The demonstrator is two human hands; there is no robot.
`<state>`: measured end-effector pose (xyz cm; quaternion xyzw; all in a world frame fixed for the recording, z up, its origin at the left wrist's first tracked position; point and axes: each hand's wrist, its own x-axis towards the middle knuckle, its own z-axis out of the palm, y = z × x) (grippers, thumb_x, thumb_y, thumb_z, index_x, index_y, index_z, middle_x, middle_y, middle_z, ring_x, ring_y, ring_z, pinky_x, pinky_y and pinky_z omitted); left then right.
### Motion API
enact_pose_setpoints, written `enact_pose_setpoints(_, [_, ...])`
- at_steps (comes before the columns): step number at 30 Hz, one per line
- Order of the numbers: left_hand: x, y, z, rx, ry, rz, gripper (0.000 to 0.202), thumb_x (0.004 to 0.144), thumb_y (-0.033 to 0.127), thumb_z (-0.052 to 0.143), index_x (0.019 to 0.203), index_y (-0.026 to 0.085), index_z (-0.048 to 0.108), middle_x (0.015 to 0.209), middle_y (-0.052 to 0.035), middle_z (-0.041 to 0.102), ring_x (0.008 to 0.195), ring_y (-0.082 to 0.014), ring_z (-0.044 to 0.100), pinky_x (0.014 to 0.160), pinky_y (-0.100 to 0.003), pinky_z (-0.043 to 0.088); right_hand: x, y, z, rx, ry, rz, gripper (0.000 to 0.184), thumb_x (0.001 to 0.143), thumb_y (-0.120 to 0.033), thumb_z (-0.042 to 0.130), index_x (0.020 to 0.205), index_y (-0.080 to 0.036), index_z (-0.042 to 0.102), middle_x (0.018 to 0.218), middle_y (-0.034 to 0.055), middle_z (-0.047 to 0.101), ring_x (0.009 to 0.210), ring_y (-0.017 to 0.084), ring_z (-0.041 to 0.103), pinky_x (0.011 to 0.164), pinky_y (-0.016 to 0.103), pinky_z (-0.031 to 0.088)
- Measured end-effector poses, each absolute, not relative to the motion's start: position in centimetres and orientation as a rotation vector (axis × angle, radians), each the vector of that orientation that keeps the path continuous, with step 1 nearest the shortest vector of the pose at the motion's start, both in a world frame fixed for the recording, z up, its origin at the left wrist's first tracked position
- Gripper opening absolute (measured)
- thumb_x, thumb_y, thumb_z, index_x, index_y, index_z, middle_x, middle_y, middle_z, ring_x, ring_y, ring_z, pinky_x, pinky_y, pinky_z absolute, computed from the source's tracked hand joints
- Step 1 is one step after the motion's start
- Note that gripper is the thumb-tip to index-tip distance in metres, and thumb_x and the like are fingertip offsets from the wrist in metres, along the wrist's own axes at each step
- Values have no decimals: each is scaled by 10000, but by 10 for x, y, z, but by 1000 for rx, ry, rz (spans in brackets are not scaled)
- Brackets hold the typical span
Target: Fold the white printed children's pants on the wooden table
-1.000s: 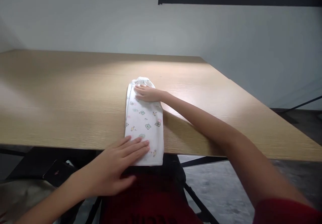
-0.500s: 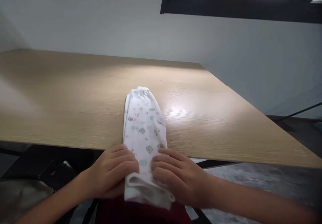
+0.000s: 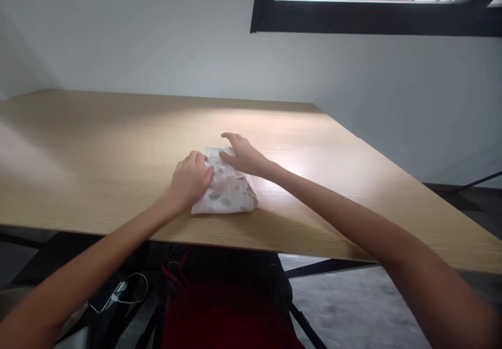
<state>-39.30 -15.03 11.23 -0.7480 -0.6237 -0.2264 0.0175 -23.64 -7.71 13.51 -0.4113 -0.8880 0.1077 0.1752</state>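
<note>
White baby pants (image 3: 231, 197), printed with small green and brown figures, lie folded into a short bundle on the wooden table (image 3: 117, 171). My left hand (image 3: 191, 174) is at the bundle's left edge, its fingers curled and the thumb over the cloth. Above the far right part of the bundle is my right hand (image 3: 245, 155), fingers and thumb spread apart. It holds nothing; whether it touches the fabric is hard to tell. The gathered elastic end of the pants cannot be seen.
The table's near edge runs just in front of my lap. A dark-framed window (image 3: 345, 17) sits in the wall behind. Below the table at left lie a phone (image 3: 105, 294) and a white cable (image 3: 137, 289). A black bag (image 3: 235, 265) is beneath the near edge.
The pants were stretched long, their near end hanging over the table edge between both hands. Now they are folded over, wholly on the table. Both hands moved forward, and the right one has opened.
</note>
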Motion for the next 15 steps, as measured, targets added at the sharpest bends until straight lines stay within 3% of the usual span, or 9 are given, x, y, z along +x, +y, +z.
enact_pose_setpoints(3, [-375,-189,93,-2471,-1673,-601,312,878,267,337,980,62,550,987,-154,567,935,-265,531,838,-422,423,-252,-79,114,-1028,-2613,-64,473,885,-352,424,1331,-236,316,1374,123,288,1217,346,279,940,575,283])
enact_pose_setpoints(6, [-370,-217,84,-2569,-1475,-591,394,887,328,373,1121,34,491,1097,-186,546,1032,-283,500,887,-435,416,-265,-55,105,-1094,-2624,-305,453,901,-361,415,1336,-277,321,1406,114,245,1238,385,221,934,650,185])
enact_pose_setpoints(10, [-389,-226,87,-2666,-1421,-567,320,901,303,383,1135,108,482,1102,-127,563,999,-228,535,857,-373,457,-267,-34,117,-1170,-2486,-381,459,912,-291,389,1353,-187,311,1368,162,300,1221,366,255,944,611,202])
enact_pose_setpoints(15, [-412,-215,86,-2591,-1293,-584,262,913,241,330,973,116,552,1001,-118,597,889,-201,579,747,-312,485,-234,-97,128,-739,-2801,-143,292,899,-338,403,1124,-203,533,1174,95,507,1097,265,415,981,560,201])
